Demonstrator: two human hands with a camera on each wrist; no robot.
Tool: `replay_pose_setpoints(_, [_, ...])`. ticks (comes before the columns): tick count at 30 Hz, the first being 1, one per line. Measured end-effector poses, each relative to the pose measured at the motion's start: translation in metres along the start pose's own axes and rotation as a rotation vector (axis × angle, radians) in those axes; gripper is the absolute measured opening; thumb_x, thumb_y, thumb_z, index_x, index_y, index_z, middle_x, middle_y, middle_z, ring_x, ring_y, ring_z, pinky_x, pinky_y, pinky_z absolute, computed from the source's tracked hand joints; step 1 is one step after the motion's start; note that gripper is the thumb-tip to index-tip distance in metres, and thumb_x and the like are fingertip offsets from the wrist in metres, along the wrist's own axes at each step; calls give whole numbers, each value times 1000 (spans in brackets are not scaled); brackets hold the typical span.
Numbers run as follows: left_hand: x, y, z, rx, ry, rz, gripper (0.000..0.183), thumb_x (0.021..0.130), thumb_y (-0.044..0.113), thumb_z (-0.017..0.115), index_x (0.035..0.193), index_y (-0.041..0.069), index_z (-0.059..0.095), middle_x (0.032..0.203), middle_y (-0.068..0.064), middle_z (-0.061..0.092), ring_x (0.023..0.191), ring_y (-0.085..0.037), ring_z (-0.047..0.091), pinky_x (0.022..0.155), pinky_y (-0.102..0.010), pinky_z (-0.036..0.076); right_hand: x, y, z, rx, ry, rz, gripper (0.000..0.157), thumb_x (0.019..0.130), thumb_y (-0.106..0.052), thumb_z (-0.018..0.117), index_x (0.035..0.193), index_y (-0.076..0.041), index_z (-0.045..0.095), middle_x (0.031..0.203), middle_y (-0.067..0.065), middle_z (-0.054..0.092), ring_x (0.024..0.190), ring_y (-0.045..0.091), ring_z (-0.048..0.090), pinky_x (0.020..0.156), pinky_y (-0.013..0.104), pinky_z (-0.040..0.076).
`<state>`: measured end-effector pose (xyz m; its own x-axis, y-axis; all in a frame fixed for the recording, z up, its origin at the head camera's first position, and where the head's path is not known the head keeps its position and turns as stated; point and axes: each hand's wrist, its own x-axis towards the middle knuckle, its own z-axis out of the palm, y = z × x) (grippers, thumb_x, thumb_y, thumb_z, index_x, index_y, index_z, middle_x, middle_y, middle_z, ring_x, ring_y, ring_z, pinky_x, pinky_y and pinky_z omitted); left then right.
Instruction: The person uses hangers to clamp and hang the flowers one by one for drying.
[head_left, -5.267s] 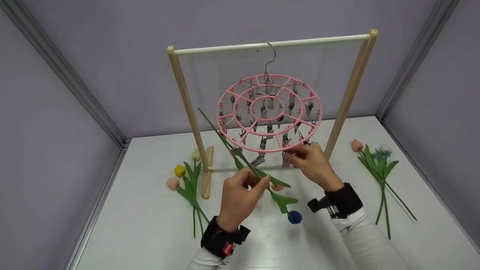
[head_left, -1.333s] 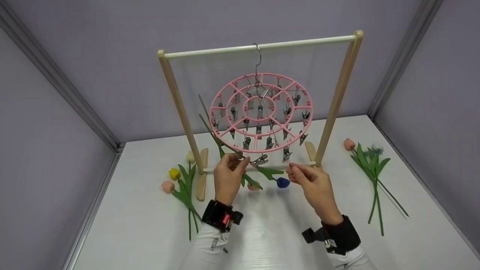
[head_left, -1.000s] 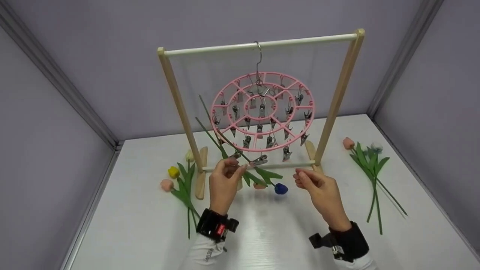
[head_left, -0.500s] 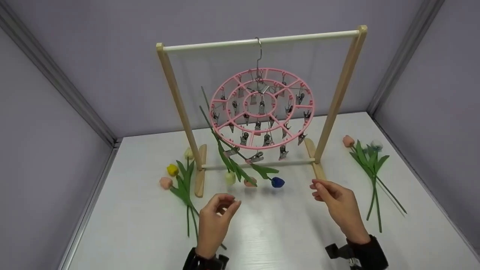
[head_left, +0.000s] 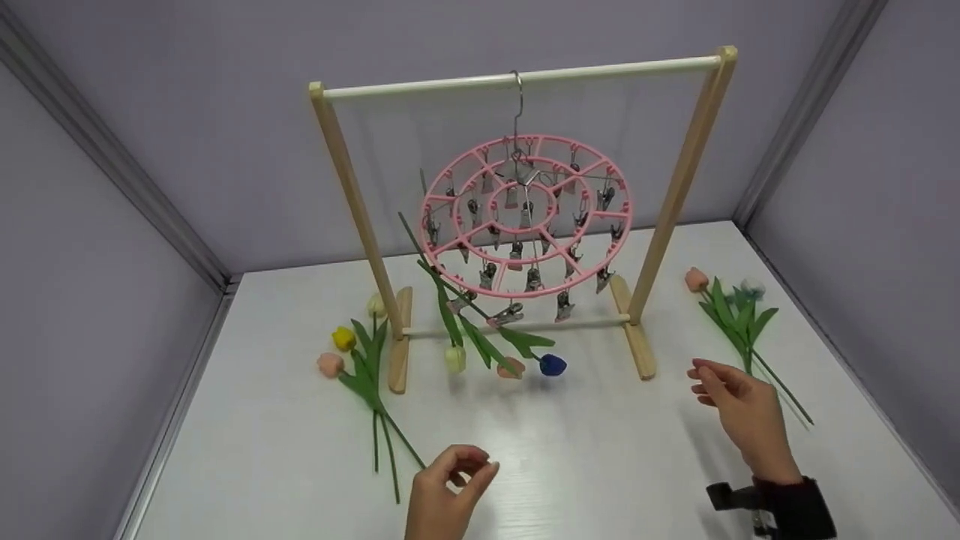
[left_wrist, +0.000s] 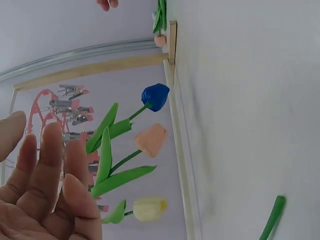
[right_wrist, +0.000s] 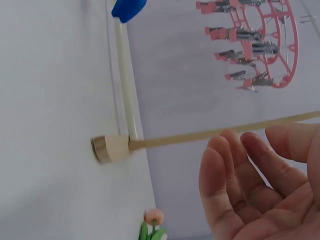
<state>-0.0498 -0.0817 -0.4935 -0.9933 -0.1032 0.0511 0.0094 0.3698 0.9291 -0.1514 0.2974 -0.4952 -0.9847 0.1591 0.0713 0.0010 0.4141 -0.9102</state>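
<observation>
My left hand (head_left: 450,495) is low over the front of the table, its fingers loosely curled around nothing. To the right, my right hand (head_left: 746,420) is also without anything in its loosely bent fingers, overlapping the stems of the right-hand tulips (head_left: 739,322) in the head view. A pink round clip hanger (head_left: 517,292) hangs by its metal hook from a rack. Clipped at its front left, head-down and slanting, are a blue tulip (head_left: 553,365), a peach tulip (head_left: 511,367) and a cream tulip (head_left: 455,359). Metal clips (head_left: 565,307) dangle around the rings.
The rack has a white top rail (head_left: 615,73), wooden side posts (head_left: 682,187) and feet (head_left: 634,337) on the white table (head_left: 570,465). Yellow, peach and cream tulips (head_left: 367,371) lie crossed at the left. Grey walls (head_left: 847,225) enclose the table.
The left hand has let go of the blue tulip, which now hangs from a clip, and has drawn back toward the front. The right hand has left the hanger and moved right.
</observation>
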Motion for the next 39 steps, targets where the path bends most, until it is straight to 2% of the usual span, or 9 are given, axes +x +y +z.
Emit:
replay_pose_setpoints(4, [-7,4,10,-16,-97,50,24,91,38,72,95,15,69,82,13,67,74,-5,63,66,-26,50,16,11,-26,-81,17,-3,43,102,-32,57,130,0,63,114,13,70,91,10,68,76,21,54])
replay_pose_setpoints(9, [-10,11,20,-41,-181,103,22,91,39,72,96,17,70,83,15,67,75,-3,63,65,-27,51,42,24,-57,-244,9,18,51,103,-39,53,134,2,59,118,22,67,82,-4,63,70,18,51])
replay_pose_setpoints(11, [-11,13,23,-47,-199,129,22,92,39,71,96,17,71,84,15,67,76,-3,62,65,-27,51,53,29,-65,-328,16,-3,51,103,-38,53,131,4,61,115,24,67,79,-3,60,65,19,48])
replay_pose_setpoints(13, [-12,15,25,-55,-207,156,21,92,38,71,95,17,71,84,15,67,76,-2,62,64,-26,51,64,35,-70,-409,32,-50,45,103,-32,55,126,6,64,110,26,68,77,5,62,60,22,46])
replay_pose_setpoints(17, [-13,18,28,-63,-207,214,21,93,37,70,95,16,71,84,14,67,76,-2,62,64,-25,51,81,48,-74,-527,50,-144,30,99,-15,60,113,11,68,101,30,68,70,28,65,53,31,46])
replay_pose_setpoints(20, [-14,19,32,-61,-202,253,20,94,35,69,96,15,71,85,13,67,76,-2,62,63,-24,51,90,58,-73,-600,32,-167,25,96,-9,63,105,14,69,95,31,68,65,36,64,52,41,47])
replay_pose_setpoints(25, [-16,22,38,-47,-193,293,18,94,32,70,96,14,71,86,13,67,76,-1,62,63,-23,51,99,71,-73,-704,-6,-142,24,92,-8,66,97,16,69,83,30,68,59,36,63,50,49,49])
replay_pose_setpoints(33, [-17,27,46,-35,-193,218,20,94,35,70,95,15,73,85,15,67,77,0,61,65,-23,51,112,85,-77,-747,-124,-40,26,92,-10,65,93,15,70,72,26,67,53,32,61,45,45,48])
replay_pose_setpoints(39, [-16,24,53,-10,-152,250,16,94,33,71,93,17,73,84,15,67,76,1,60,64,-23,51,122,94,-75,-733,-105,-53,22,92,-7,61,92,14,70,73,27,66,52,33,60,43,44,47])
